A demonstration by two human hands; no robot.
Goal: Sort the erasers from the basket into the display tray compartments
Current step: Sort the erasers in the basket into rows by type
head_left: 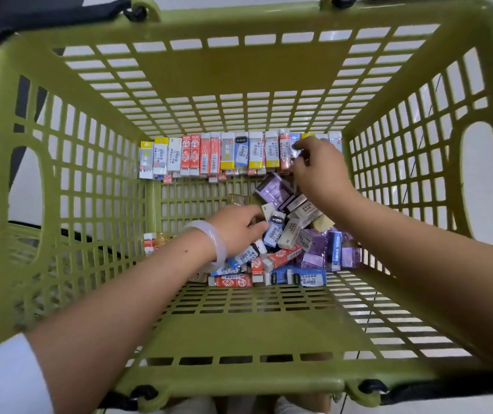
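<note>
Erasers lie heaped in the basket; left hand pinches one from the heap, right hand grips a blue-sleeved eraser beside the standing row, apparently pre-sorting.

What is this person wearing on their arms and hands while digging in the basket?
The left hand is bare, with a pale, smooth, milky-white bangle around the wrist. A white sleeve shows at the lower left corner, covering the upper part of that arm. The right hand and forearm are bare, with no jewellery, watch or sleeve in view.
</note>
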